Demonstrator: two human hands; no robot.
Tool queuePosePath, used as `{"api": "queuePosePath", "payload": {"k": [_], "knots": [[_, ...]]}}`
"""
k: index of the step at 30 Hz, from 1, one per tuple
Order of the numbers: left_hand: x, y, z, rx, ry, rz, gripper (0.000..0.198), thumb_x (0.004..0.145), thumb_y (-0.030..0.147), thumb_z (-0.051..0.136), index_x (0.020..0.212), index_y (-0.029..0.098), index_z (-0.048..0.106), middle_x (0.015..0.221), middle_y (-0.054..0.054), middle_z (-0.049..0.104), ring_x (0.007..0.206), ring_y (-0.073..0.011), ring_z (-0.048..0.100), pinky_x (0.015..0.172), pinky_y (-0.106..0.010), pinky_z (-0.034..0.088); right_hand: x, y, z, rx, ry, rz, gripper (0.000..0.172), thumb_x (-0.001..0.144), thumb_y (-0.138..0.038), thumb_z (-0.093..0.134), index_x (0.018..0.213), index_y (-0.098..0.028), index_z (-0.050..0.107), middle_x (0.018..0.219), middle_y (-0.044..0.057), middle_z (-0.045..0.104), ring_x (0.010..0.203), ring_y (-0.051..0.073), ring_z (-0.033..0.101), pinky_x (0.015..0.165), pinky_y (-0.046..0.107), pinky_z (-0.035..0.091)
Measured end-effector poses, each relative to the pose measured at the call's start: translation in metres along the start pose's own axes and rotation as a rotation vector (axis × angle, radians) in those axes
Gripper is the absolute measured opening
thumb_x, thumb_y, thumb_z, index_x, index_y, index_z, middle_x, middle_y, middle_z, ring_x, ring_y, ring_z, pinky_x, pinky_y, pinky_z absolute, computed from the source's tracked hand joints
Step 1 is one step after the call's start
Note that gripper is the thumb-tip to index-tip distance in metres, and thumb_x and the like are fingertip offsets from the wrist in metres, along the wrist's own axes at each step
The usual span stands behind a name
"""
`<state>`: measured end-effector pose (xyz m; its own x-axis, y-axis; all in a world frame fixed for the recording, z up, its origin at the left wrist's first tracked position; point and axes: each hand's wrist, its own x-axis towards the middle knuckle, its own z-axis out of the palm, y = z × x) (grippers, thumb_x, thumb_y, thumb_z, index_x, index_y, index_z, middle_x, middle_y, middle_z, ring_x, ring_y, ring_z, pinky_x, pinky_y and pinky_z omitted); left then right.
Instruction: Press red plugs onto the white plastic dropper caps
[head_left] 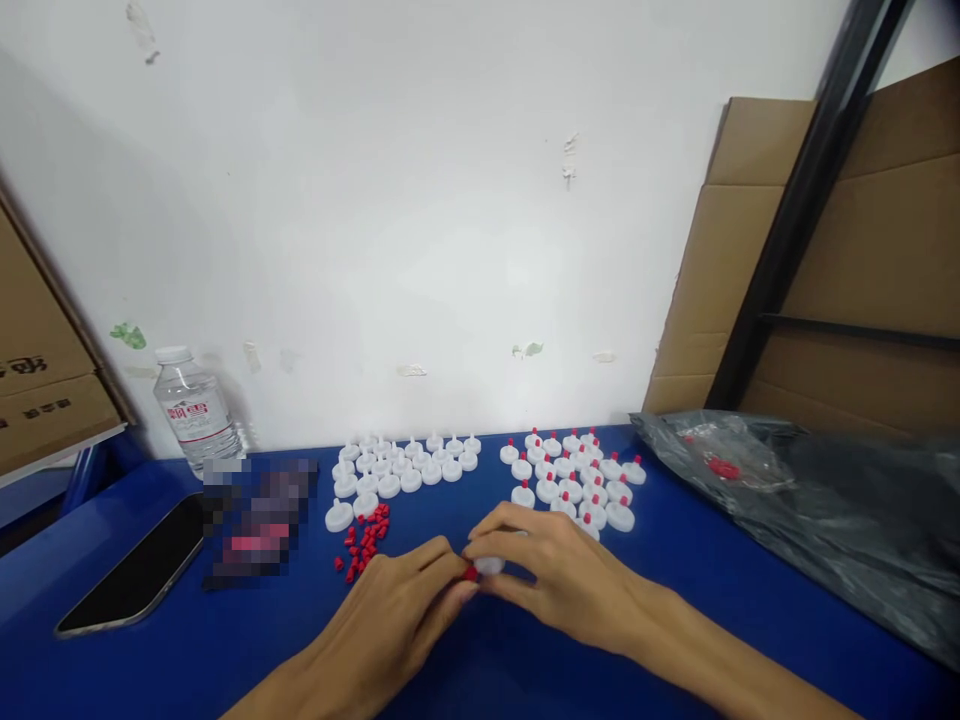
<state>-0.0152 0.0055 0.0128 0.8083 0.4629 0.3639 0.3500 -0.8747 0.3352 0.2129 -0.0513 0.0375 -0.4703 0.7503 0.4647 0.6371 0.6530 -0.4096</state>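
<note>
My left hand (397,610) pinches a small red tip (470,574) between thumb and fingers. My right hand (555,570) grips a white cap (489,565) right beside it, so the two parts touch between my hands. Behind my left hand lies a loose pile of red tips (365,540). A group of plain white caps (397,465) sits further back on the left. White caps with red tips fitted (577,475) are gathered behind my right hand.
The blue table (712,580) ends at a white wall. A water bottle (196,410) stands at the back left, a phone (139,575) lies flat near the left edge. A dark plastic bag (825,500) fills the right side. Cardboard boxes (862,270) lean behind it.
</note>
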Motion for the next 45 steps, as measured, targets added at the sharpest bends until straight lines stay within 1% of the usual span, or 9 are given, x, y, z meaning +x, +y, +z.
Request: {"api": "queuePosePath", "payload": {"k": [3,8,13,17,26,30,34,39,45], "knots": [[0.001,-0.003,-0.002,0.150,0.053,0.006,0.024,0.106,0.022,0.044,0.110,0.025,0.067,0.095,-0.002,0.069,0.080,-0.0165,0.067,0.065,-0.026,0.048,0.000,0.004,-0.003,-0.128,-0.003,-0.048,0.023,0.097,-0.009,0.060,0.112,-0.023,0.070,0.123,0.004,0.069,0.097,0.015,0.071,0.086,0.027,0.057],[0.004,-0.021,-0.019,0.472,0.085,-0.232,0.025,0.101,0.015,0.049,0.103,0.019,0.073,0.098,-0.009,0.070,0.099,-0.0274,0.064,0.081,-0.038,0.055,0.002,0.015,-0.026,-0.204,0.214,-0.080,0.014,0.102,-0.020,0.055,0.106,-0.023,0.069,0.115,0.006,0.074,0.104,0.020,0.072,0.091,0.034,0.058],[0.008,-0.024,-0.033,0.699,-0.056,-0.460,0.027,0.102,0.017,0.047,0.104,0.014,0.074,0.105,-0.014,0.070,0.102,-0.0320,0.064,0.077,-0.040,0.057,-0.003,0.053,-0.069,-0.488,0.454,0.199,0.018,0.100,-0.036,0.057,0.104,-0.023,0.067,0.108,0.006,0.075,0.096,0.024,0.072,0.085,0.035,0.056],[0.009,-0.021,-0.034,0.722,-0.128,-0.529,0.026,0.103,0.018,0.046,0.104,0.015,0.073,0.105,-0.014,0.070,0.103,-0.0307,0.066,0.071,-0.034,0.055,-0.015,0.090,-0.093,-0.582,0.508,0.369,0.023,0.097,-0.038,0.054,0.098,-0.021,0.069,0.110,0.011,0.072,0.098,0.028,0.069,0.088,0.038,0.052],[0.009,-0.033,-0.034,0.657,-0.160,-0.509,0.030,0.100,0.008,0.042,0.099,0.016,0.071,0.102,-0.012,0.069,0.101,-0.0281,0.066,0.065,-0.029,0.050,-0.038,0.133,-0.104,-0.706,0.353,0.874,0.016,0.087,-0.028,0.062,0.094,-0.021,0.075,0.090,0.007,0.077,0.081,0.027,0.071,0.062,0.032,0.043],[0.010,-0.033,-0.033,0.626,-0.155,-0.502,0.024,0.100,0.010,0.045,0.098,0.017,0.068,0.102,-0.011,0.068,0.101,-0.0265,0.065,0.067,-0.029,0.050,-0.044,0.145,-0.101,-0.703,0.234,0.969,0.012,0.092,-0.028,0.067,0.096,-0.019,0.074,0.090,0.005,0.076,0.079,0.021,0.069,0.069,0.032,0.050],[0.010,-0.030,-0.032,0.600,-0.097,-0.470,0.024,0.102,0.011,0.042,0.098,0.018,0.065,0.099,-0.009,0.068,0.098,-0.0254,0.065,0.070,-0.030,0.049,-0.047,0.151,-0.095,-0.708,0.168,0.996,0.025,0.099,-0.040,0.065,0.103,-0.016,0.069,0.098,0.004,0.071,0.085,0.019,0.069,0.081,0.039,0.056],[0.009,-0.028,-0.031,0.574,-0.063,-0.444,0.021,0.101,0.013,0.043,0.096,0.019,0.062,0.094,-0.007,0.069,0.089,-0.0237,0.067,0.068,-0.030,0.046,-0.045,0.151,-0.093,-0.721,0.166,0.952,0.023,0.100,-0.038,0.064,0.101,-0.016,0.070,0.094,0.005,0.073,0.083,0.020,0.070,0.079,0.038,0.057],[0.009,-0.030,-0.028,0.528,-0.065,-0.475,0.017,0.102,0.016,0.042,0.099,0.020,0.058,0.092,-0.006,0.070,0.082,-0.0234,0.069,0.065,-0.029,0.042,-0.018,0.108,-0.076,-0.699,0.240,0.603,0.036,0.105,-0.036,0.045,0.115,-0.014,0.072,0.116,0.015,0.074,0.108,0.031,0.069,0.095,0.043,0.050]]}}
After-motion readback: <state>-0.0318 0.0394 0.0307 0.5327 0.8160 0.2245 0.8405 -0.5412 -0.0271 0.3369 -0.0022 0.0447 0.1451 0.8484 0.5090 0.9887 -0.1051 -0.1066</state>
